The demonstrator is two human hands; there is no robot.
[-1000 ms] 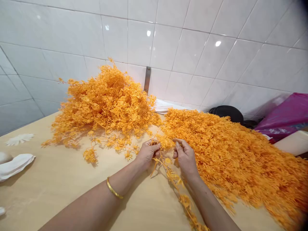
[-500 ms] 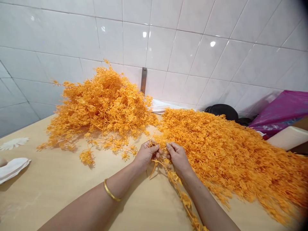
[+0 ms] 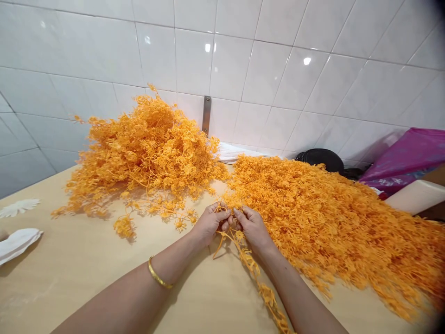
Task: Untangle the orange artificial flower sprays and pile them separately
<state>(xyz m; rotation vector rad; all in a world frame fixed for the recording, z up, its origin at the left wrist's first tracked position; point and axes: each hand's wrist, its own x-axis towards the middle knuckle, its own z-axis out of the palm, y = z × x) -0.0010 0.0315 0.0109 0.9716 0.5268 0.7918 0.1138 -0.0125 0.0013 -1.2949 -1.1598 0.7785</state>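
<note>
Both hands meet at the middle of the table over an orange artificial flower stem, whose long part trails down between my forearms to the bottom edge. My left hand is closed, thumb and fingers pinching the stem near its upper end. Close against it, my right hand pinches the same piece, fingertips almost touching those of the left. What lies right between the fingertips is partly hidden. Just beyond the hands and to the right spreads a wide pile of orange artificial sprigs.
A taller heap of orange sprigs stands at the back left, with a loose cluster before it. White pieces lie at the left edge. Along the tiled wall are a black round item and a purple bag.
My right hand has moved slightly left, so its fingertips now come up against my left hand's. The left hand keeps its pinch on the stem. The view shifted slightly.
</note>
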